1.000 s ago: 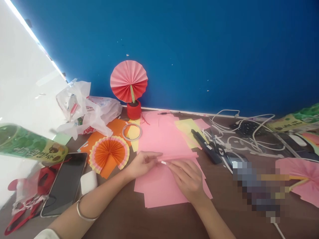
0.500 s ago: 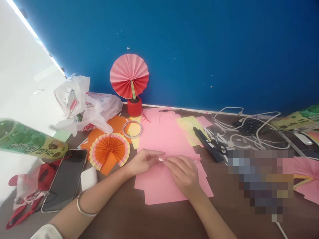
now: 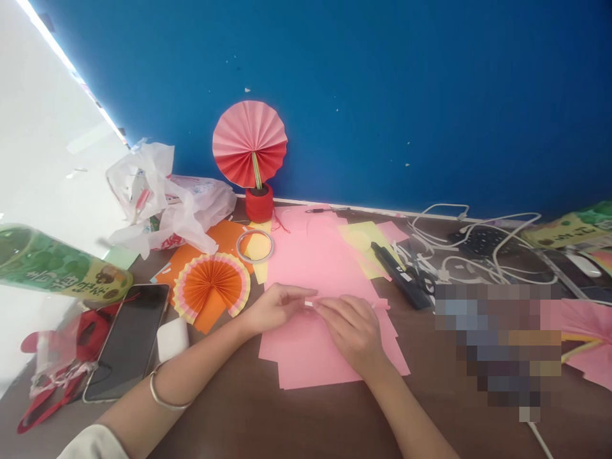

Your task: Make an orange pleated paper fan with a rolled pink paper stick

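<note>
Pink paper sheets (image 3: pixel 315 255) lie in a loose stack at the centre of the table. Over them, my left hand (image 3: pixel 280 309) and my right hand (image 3: pixel 351 325) meet, fingers pinched on a narrow rolled or folded pink strip (image 3: pixel 381 304) whose end sticks out past my right hand. A small white piece (image 3: pixel 309 304) shows between the fingertips of both hands. To the left of my left hand lies an orange pleated paper fan (image 3: pixel 210 287) with a pink and yellow edge.
A round pink fan (image 3: pixel 250 143) stands in a red pot (image 3: pixel 259 204) by the blue wall. Left are a phone (image 3: pixel 129 344), white case (image 3: pixel 173 340), bottle (image 3: pixel 62 264) and plastic bags (image 3: pixel 191 204). Right are a black tool (image 3: pixel 401 277), scissors (image 3: pixel 423 274) and white cables (image 3: pixel 497 242).
The pink strip's end sticks out slightly farther right past my right hand. Both hands keep nearly the same place, and the view has shifted slightly.
</note>
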Demonstrator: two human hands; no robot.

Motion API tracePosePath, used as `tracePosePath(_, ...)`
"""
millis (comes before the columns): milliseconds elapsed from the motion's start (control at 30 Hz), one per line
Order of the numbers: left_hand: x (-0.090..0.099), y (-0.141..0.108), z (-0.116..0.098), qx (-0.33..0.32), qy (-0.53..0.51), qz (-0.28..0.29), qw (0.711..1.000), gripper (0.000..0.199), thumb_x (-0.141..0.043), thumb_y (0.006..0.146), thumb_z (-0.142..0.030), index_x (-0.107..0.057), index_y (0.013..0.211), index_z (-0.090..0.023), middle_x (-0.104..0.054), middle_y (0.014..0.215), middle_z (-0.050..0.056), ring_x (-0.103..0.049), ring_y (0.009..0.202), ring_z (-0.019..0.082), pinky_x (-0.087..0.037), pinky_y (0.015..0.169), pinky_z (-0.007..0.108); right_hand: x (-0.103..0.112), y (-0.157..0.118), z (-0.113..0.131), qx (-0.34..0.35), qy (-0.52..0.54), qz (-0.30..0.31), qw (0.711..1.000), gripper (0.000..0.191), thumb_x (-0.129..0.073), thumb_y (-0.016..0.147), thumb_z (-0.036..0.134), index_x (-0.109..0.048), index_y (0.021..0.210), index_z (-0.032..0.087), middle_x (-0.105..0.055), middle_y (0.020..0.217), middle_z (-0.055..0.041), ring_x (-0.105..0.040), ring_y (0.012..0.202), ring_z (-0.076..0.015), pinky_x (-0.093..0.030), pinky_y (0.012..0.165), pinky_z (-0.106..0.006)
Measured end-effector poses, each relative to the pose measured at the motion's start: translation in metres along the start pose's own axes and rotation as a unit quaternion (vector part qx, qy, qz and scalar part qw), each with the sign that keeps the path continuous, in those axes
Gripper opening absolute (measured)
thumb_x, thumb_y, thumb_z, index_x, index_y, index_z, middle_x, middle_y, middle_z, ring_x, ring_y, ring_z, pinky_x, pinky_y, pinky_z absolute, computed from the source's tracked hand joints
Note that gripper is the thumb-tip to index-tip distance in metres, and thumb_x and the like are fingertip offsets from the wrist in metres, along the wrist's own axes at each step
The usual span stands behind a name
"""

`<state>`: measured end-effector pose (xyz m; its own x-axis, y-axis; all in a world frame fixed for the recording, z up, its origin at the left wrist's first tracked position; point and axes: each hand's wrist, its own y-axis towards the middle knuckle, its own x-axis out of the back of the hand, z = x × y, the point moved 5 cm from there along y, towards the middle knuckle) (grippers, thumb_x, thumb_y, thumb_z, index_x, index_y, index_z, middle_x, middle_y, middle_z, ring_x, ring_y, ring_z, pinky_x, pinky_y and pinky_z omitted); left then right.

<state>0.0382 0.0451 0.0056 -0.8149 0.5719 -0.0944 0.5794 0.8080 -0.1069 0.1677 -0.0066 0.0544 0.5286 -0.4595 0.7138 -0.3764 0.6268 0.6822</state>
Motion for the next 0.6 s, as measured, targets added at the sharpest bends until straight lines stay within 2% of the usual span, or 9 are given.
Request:
tracePosePath(300,-0.0004,-0.0003,-0.0009,0.007,-0.005,-0.004,1.0,0.029,-0.056,0.079,-0.026,-0.066,0.104,-0.016,-0.066,0.109,0.008,-0.062,0.1,0.023,-0.048,0.088,0.036,-0.0032,-0.0048,-0.0024,-0.007,-0.005,0.015,1.0,0.019,-0.057,0.078,0.004,-0.064,0.086,0.02,-0.071,0.083,-0.0009,-0.052,0.072,-0.0146,-0.039,0.064,-0.029)
tracePosePath(500,0.0034,-0.0006,0.0005,0.033,0.004,-0.009,0.999,0.028,-0.054,0.078,-0.021,-0.067,0.103,-0.017,-0.066,0.108,0.006,-0.059,0.105,0.023,-0.044,0.093,0.036,-0.0032,-0.0053,-0.0015,-0.008,-0.01,0.012,1.0,0.018,-0.055,0.08,0.005,-0.064,0.084,0.02,-0.07,0.082,-0.0006,-0.053,0.074,-0.014,-0.039,0.065,-0.029)
tracePosePath(600,0.0024,-0.0005,0.0006,0.028,-0.003,-0.001,1.0,0.028,-0.055,0.079,-0.024,-0.067,0.103,-0.017,-0.065,0.111,0.007,-0.058,0.106,0.023,-0.044,0.094,0.037,-0.0031,-0.0045,-0.001,-0.009,-0.015,0.016,1.0,0.018,-0.053,0.081,0.005,-0.064,0.083,0.02,-0.07,0.083,-0.0007,-0.054,0.074,-0.0138,-0.039,0.065,-0.029)
